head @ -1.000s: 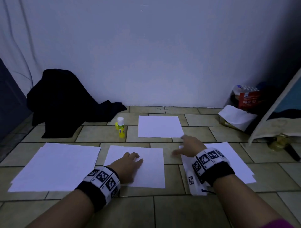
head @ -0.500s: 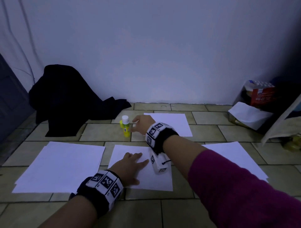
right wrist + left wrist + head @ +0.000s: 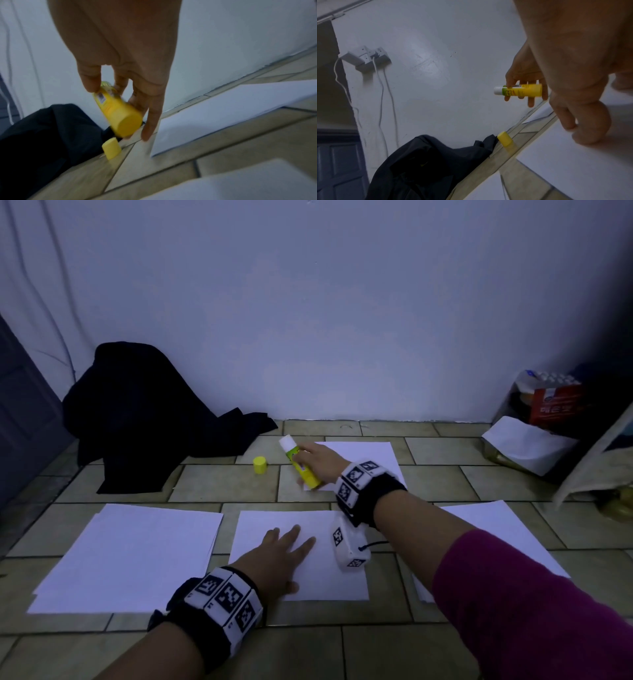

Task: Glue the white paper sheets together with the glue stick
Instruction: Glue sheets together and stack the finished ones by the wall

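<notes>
The glue stick (image 3: 300, 462) is off the floor, just above centre of the head view, tilted with its white end up-left and its yellow base down-right, and the right hand (image 3: 320, 462) has its fingers and thumb wrapped round the barrel. Its yellow cap (image 3: 260, 465) stands alone on the tiled floor (image 3: 222, 484) just left of the stick, apart from it. Behind the hand lies a white sheet (image 3: 370, 453), and below, at centre, another white sheet (image 3: 308, 573) sits under the left hand (image 3: 277, 556), which rests flat on it with fingers spread. A paper stack (image 3: 130, 553) fills the lower left, more white paper (image 3: 486, 525) shows at the right past the purple sleeve (image 3: 534, 604). Dark cloth (image 3: 144, 412) is heaped at the left against the wall (image 3: 308, 302).
</notes>
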`<state>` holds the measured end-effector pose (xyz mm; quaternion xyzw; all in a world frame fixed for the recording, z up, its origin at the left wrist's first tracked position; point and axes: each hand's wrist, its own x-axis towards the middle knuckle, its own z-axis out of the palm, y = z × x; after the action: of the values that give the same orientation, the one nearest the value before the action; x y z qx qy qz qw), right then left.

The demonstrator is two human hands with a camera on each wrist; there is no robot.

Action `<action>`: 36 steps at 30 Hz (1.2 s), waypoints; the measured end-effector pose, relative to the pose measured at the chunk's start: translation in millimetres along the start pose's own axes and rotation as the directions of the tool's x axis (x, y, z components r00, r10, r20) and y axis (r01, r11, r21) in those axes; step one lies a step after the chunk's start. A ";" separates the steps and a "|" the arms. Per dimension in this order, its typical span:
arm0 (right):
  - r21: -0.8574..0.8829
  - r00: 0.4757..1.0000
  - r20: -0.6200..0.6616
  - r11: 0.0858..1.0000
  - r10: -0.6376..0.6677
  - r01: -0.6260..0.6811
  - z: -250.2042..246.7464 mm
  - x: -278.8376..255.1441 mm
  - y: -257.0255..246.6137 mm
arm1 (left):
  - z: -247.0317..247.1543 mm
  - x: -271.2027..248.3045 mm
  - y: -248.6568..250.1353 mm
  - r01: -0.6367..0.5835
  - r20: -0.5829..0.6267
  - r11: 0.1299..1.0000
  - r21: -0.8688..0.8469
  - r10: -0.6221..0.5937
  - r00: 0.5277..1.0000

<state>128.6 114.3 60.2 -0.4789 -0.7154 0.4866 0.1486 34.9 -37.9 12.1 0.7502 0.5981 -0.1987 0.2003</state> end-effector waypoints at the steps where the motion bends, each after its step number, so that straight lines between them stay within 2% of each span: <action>1: 0.041 1.000 0.023 0.999 0.018 -0.019 -6.3 -7.3 4.1 | 1.4 1.3 2.4 0.017 -0.007 1.000 0.002 -0.017 1.000; 3: -0.030 0.999 0.021 0.999 0.024 -0.024 -20.5 -20.5 12.5 | 2.6 3.5 8.6 0.046 -0.017 0.999 0.015 -0.046 0.999; 5: -0.102 0.997 -0.076 0.995 0.007 -0.015 -33.9 -30.8 20.9 | 0.8 4.3 14.6 0.064 -0.036 0.998 0.030 -0.062 0.997; 8: -0.071 0.975 -0.221 0.997 0.015 -0.031 -48.1 -43.1 34.1 | -6.0 2.6 20.0 0.071 -0.083 0.997 0.031 -0.068 0.994; 11: -0.179 0.964 -0.266 0.981 0.018 -0.068 -52.1 -52.0 44.1 | -12.5 3.0 21.3 0.076 -0.112 0.996 0.053 -0.069 0.991; 14: -0.285 0.969 -0.248 0.955 0.009 -0.082 -48.0 -56.8 49.9 | -17.4 5.8 21.2 0.086 -0.091 0.995 0.050 -0.081 0.993; 20: -0.513 0.971 -0.209 0.858 -0.113 -0.010 -27.8 -53.5 44.0 | -19.2 6.6 18.3 0.081 -0.067 0.991 0.109 -0.074 0.995; 26: -0.634 0.982 -0.124 0.773 -0.140 0.030 -20.1 -52.1 36.6 | -17.3 3.6 20.3 0.078 -0.066 0.981 0.179 -0.068 0.996; 31: -0.734 0.992 0.007 0.673 -0.125 0.090 -25.4 -79.0 35.3 | -18.0 5.1 15.0 0.069 -0.078 0.984 0.164 -0.057 0.995; 36: -0.732 0.989 0.075 0.667 -0.124 0.139 -32.7 -110.5 48.7 | -22.6 5.3 12.0 0.049 -0.074 0.983 0.179 -0.036 0.997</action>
<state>232.0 44.0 63.1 -0.4410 -0.8843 0.1509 -0.0282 49.0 -23.8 29.1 0.7590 0.5999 -0.2299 0.1059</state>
